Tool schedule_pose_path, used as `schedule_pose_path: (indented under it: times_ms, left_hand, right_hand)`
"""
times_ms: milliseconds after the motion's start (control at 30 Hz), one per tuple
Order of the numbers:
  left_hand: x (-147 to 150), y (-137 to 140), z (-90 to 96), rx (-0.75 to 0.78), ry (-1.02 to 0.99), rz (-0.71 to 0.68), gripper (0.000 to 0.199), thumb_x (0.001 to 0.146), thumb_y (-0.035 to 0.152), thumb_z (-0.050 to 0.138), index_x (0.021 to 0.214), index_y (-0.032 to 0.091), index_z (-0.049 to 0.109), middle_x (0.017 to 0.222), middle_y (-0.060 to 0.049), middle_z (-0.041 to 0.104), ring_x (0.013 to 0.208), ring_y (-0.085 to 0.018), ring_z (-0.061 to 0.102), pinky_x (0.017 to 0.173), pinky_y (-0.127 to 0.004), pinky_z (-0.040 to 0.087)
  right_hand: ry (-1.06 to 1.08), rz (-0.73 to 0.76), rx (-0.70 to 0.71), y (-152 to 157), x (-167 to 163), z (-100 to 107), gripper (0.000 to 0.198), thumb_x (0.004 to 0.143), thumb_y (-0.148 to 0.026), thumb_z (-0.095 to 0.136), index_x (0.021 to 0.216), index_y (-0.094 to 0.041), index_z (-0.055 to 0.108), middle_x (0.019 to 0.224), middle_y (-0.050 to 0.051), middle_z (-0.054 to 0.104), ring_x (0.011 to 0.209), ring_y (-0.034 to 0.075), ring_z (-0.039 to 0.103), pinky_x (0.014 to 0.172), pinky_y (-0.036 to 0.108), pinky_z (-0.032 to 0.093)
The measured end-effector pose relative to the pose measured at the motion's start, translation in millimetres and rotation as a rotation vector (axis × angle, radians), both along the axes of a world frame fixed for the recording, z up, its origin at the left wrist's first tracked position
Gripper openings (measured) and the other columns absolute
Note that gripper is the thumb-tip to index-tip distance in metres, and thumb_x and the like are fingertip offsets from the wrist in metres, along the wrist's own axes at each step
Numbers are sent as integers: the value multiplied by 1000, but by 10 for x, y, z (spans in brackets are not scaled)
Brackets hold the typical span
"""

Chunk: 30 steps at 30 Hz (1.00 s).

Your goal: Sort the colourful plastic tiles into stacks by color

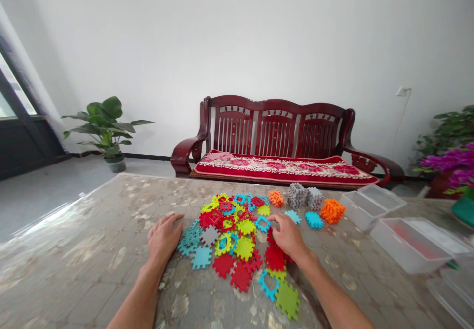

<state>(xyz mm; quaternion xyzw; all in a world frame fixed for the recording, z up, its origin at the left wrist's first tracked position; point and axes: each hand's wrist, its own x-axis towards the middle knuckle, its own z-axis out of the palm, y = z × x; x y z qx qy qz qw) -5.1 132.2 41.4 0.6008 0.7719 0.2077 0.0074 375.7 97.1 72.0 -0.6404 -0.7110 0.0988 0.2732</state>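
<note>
A loose pile of interlocking plastic tiles with toothed edges, in red, lime green, blue, teal and grey, spreads over the table; a red tile lies near its front. To the left of the pile, my left hand rests on the tablecloth, fingers loosely stretched out, holding nothing. At the pile's right side, my right hand has its thumb and forefinger at the edge of a blue window-frame tile, seemingly pinching it. Red tiles lie partly hidden beneath this hand.
Sorted stacks stand behind my right hand: grey tiles, orange tiles and blue tiles. Clear plastic boxes sit at the right. Beyond the patterned table is a wooden bench; a potted plant stands left.
</note>
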Motion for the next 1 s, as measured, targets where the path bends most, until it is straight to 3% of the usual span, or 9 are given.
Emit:
schedule_pose_path:
  times_ms: [167,300,433,633,733,867,1000]
  left_hand:
    - [-9,6,-5,-5,11,-11,39,91,33,45,120,28,70,138,-6,63,128,-27,55,108,-45,40]
    - [-11,9,0,-14,15,-18,40,92,33,44,121,28,70,138,-6,63,128,-27,55,107,-46,41]
    - [-13,18,-6,-12,30,-16,40,91,32,43,121,29,70,137,-6,63,127,-28,56,107,-46,42]
    - [-43,49,-24,-35,45,-23,42,92,35,40,121,29,70,138,-6,63,128,-28,55,107,-46,42]
    - [-61,66,-42,-34,49,-33,42,91,35,41,122,29,70,137,-6,63,128,-28,55,107,-45,42]
    - [-74,73,-71,-20,43,-45,42,92,37,41,121,28,70,137,-7,63,128,-28,55,108,-46,42]
    - [-65,66,-76,-9,37,-34,43,92,37,39,121,28,70,139,-7,62,128,-30,55,108,-49,41]
  right_hand:
    - [-182,-27,-50,81,-89,89,43,77,-25,65,118,-17,65,121,12,68,115,29,59,98,38,43]
    - [-330,-41,-114,107,-167,108,36,76,-23,63,111,-16,65,110,14,71,108,31,61,89,39,45]
    - [-346,-65,-94,77,-179,91,30,77,-17,59,106,-19,65,107,11,72,105,28,62,89,36,44]
    - [-269,-120,-47,-41,-129,143,42,78,-16,61,119,-21,60,112,9,71,106,25,63,90,31,44]
    - [-176,-186,14,-90,37,207,49,79,-20,62,128,-22,56,117,7,70,108,24,63,91,31,45]
    - [-22,-406,65,-112,537,278,51,82,-30,61,132,-21,52,114,6,71,104,22,66,87,31,47]
    - [-11,-635,-14,-122,1066,266,51,83,-36,59,131,-18,53,116,10,71,105,27,66,84,34,47]
